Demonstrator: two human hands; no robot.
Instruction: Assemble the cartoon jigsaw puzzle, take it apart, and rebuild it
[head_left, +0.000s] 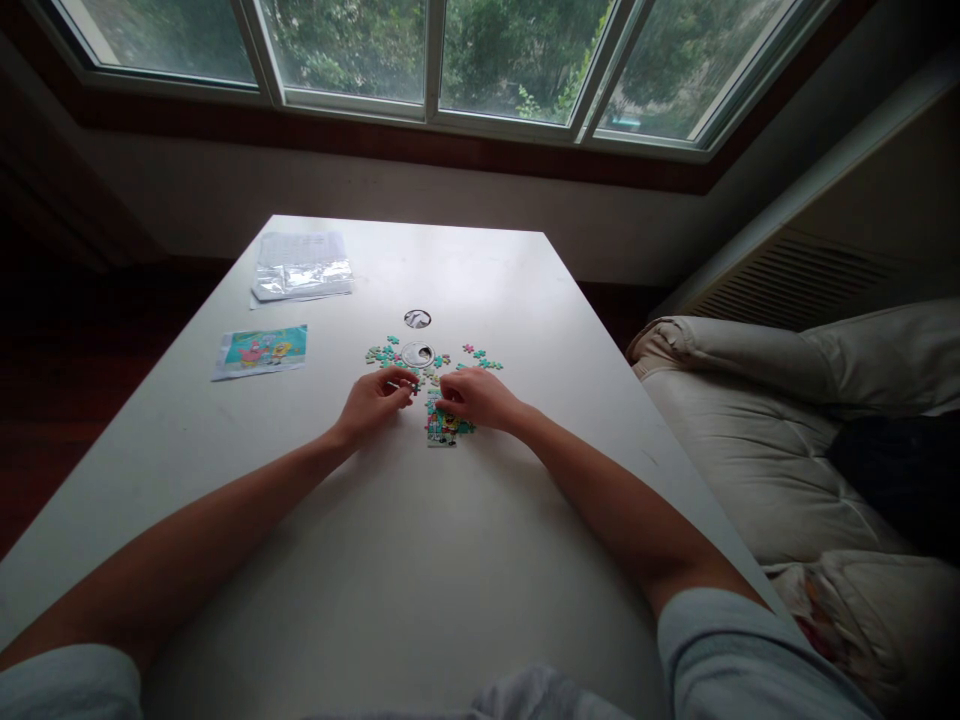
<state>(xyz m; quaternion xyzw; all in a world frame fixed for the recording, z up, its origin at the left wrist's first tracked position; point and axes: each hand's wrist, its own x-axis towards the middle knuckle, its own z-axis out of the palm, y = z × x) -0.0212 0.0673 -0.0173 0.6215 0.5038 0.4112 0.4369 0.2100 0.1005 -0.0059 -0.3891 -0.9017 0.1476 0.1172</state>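
On the white table, a partly joined jigsaw puzzle (442, 436) with a yellow cartoon figure lies between my forearms. My left hand (375, 402) is just left of it, thumb and fingers pinched on a small dark jigsaw piece (415, 389). Over the puzzle's upper right part rests my right hand (480, 397), its fingers curled down; what they hold, if anything, is hidden. Loose jigsaw pieces (386, 352) lie beyond the left hand, and several more pieces (484, 360) lie beyond the right. Among them is a round silvery tin or lid (418, 355).
A second round silvery disc (417, 318) lies farther back. At left are a printed cartoon picture (264, 349) and a clear plastic sleeve with papers (302, 265). A beige padded sofa (742, 440) stands along the right; a window (435, 60) is beyond the table (420, 590).
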